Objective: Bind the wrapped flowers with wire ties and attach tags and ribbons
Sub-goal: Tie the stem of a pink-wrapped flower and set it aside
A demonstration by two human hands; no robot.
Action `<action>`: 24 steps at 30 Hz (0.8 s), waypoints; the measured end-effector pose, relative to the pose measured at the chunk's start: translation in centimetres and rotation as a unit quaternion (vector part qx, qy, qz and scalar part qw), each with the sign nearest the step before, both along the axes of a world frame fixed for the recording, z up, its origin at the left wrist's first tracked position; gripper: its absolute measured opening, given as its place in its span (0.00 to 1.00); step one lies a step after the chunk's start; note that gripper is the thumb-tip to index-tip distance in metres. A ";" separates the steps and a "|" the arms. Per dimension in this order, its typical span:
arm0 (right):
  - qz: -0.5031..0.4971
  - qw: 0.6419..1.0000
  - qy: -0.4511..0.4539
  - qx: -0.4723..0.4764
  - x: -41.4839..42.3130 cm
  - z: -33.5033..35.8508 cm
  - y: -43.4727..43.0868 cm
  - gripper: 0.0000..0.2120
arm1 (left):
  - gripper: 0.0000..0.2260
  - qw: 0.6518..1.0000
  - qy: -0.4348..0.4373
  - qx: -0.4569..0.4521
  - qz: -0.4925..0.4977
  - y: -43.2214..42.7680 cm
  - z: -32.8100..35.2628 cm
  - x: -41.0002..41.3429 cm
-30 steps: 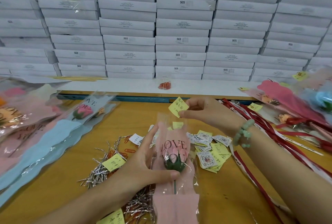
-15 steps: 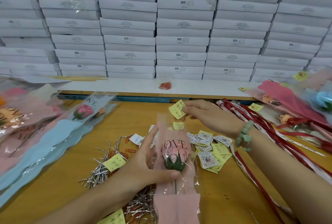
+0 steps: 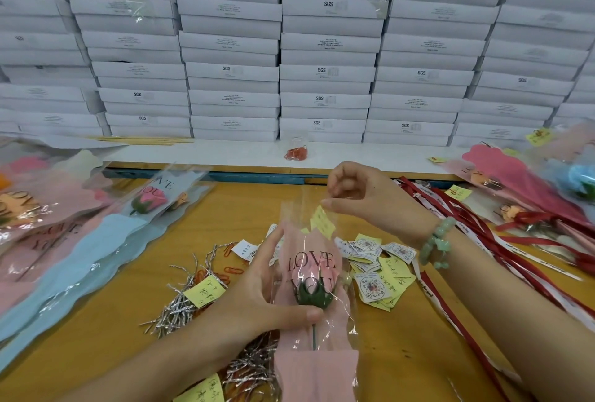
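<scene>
Stacked white boxes [image 3: 325,73] fill the whole far side behind a wooden desk [image 3: 402,353]. Across the left lies a spread of flowers in pink and blue sleeves [image 3: 64,240], and more of them sit at the far right [image 3: 515,182]. Red and white ribbons [image 3: 483,240] trail down the right side of the desk.

Near the centre, the wrapped flower [image 3: 314,272], in a pink sleeve printed "LOVE YOU", is held just above the desk. The left hand [image 3: 257,298] grips it at the bud, thumb across the front. The right hand [image 3: 363,198], fingers curled, pinches the clear top edge of the wrap, just above a yellow tag [image 3: 323,223] at the sleeve's mouth.

A heap of tags [image 3: 376,269] lies just right of the flower, and silver wire ties [image 3: 180,305] lie to its left.
</scene>
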State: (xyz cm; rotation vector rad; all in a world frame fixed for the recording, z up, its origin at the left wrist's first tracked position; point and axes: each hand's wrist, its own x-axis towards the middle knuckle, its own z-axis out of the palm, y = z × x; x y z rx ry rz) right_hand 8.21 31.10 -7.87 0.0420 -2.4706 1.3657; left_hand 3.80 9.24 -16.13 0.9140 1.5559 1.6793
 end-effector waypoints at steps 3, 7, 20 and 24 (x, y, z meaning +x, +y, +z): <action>-0.010 1.000 -0.009 -0.002 -0.2 -0.2 0.2 0.08 | 0.50 1.000 -0.001 -0.016 0.002 0.0 0.3 -0.2; -0.014 0.999 -0.008 0.036 -0.2 -0.5 0.1 0.04 | 0.49 1.000 -0.010 -0.015 0.011 -0.1 0.1 -0.7; 0.131 0.860 -0.355 0.341 1.8 1.6 0.3 0.10 | 0.56 0.991 -0.125 0.007 0.056 0.3 -0.3 -0.5; 0.142 0.814 -0.366 0.428 2.3 1.1 -2.5 0.17 | 0.59 0.990 -0.129 0.012 0.058 0.3 -0.2 -0.4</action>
